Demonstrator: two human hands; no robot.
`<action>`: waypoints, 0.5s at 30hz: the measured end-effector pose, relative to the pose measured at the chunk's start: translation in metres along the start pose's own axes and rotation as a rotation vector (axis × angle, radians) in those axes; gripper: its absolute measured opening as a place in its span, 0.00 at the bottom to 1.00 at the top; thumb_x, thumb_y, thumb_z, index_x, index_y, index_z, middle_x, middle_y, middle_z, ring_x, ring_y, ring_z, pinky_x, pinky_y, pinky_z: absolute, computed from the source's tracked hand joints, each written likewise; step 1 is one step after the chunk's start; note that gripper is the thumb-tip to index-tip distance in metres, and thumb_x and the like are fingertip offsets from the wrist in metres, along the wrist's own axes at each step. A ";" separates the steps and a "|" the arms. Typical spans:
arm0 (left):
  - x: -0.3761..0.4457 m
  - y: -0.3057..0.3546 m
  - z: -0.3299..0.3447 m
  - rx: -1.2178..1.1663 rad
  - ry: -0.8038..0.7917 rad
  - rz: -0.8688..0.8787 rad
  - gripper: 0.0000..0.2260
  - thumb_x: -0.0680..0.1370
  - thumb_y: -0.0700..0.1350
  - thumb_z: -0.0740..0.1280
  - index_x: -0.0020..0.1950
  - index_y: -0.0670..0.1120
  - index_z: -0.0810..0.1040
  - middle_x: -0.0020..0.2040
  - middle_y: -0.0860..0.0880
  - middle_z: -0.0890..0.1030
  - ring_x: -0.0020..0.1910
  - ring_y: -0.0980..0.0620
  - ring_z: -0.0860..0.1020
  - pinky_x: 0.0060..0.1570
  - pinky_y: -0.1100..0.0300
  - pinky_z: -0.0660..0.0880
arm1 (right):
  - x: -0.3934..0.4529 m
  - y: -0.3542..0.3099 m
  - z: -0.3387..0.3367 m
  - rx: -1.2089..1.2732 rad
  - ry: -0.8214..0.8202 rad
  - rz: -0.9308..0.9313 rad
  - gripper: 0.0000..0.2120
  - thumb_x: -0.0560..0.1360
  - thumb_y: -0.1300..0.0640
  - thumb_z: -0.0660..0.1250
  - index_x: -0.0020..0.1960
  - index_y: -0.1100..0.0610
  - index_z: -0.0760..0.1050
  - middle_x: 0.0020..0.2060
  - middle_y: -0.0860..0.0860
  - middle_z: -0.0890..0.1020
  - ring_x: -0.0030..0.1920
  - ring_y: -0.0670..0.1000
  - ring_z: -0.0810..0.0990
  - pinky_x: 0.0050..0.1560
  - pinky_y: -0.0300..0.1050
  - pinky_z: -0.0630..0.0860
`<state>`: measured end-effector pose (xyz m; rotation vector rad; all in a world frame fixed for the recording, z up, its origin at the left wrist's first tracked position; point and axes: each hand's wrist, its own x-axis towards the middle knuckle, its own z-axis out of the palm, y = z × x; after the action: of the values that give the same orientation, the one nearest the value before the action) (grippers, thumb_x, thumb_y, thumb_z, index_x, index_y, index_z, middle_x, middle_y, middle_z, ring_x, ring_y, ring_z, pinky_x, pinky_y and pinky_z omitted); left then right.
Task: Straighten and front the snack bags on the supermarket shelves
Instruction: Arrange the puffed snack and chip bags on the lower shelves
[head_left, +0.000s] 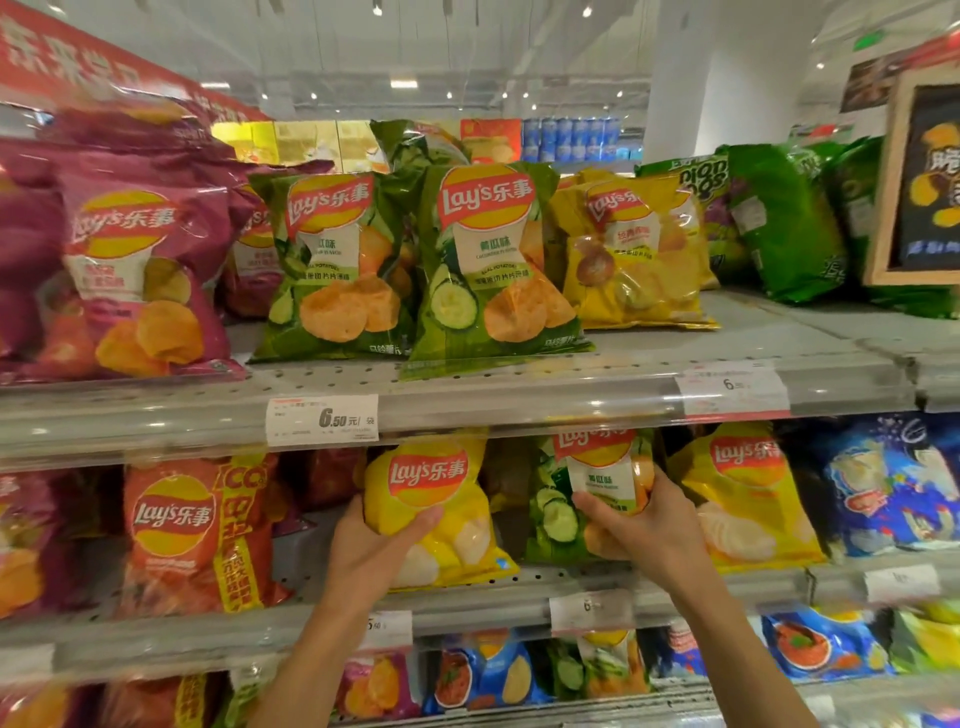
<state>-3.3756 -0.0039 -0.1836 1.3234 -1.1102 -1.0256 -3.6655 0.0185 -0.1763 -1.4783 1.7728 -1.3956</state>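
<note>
Middle shelf, fronting underway.
Left hand (382, 545) grips yellow bag (441, 499), right hand (641, 519) grips green bag (587, 493); top shelf (519, 400) looks mostly fronted, lower rows left.

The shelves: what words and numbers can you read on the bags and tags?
"Lay's乐事": yellow bag held by the left hand
"Lay's乐事": green cucumber bag on the upper shelf
"Lay's乐事": red bag
"6.50元/袋": price tag
"6": right price tag, rest blurred
Lower tags, small print: too blurred to read.
</note>
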 end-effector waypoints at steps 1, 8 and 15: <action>0.000 0.001 0.002 -0.001 0.005 0.005 0.30 0.63 0.48 0.82 0.63 0.48 0.76 0.53 0.48 0.84 0.52 0.50 0.82 0.57 0.49 0.78 | -0.002 -0.001 -0.005 0.004 0.018 -0.011 0.29 0.64 0.42 0.81 0.60 0.49 0.76 0.48 0.44 0.85 0.50 0.45 0.84 0.52 0.49 0.83; -0.007 0.002 0.057 0.034 -0.038 0.027 0.39 0.54 0.62 0.81 0.62 0.51 0.76 0.52 0.51 0.84 0.52 0.52 0.82 0.58 0.48 0.78 | -0.028 0.013 -0.063 0.087 0.133 0.020 0.33 0.59 0.37 0.78 0.58 0.52 0.78 0.47 0.47 0.86 0.48 0.50 0.86 0.48 0.56 0.84; -0.021 -0.002 0.127 0.092 -0.076 0.053 0.44 0.54 0.67 0.79 0.65 0.49 0.72 0.56 0.50 0.80 0.54 0.49 0.79 0.56 0.51 0.76 | -0.050 0.036 -0.111 0.122 0.224 0.083 0.28 0.63 0.48 0.81 0.58 0.56 0.79 0.46 0.51 0.87 0.47 0.53 0.85 0.47 0.53 0.83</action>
<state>-3.5034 -0.0084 -0.1931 1.3298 -1.2562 -1.0026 -3.7569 0.1065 -0.1773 -1.2122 1.8205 -1.6486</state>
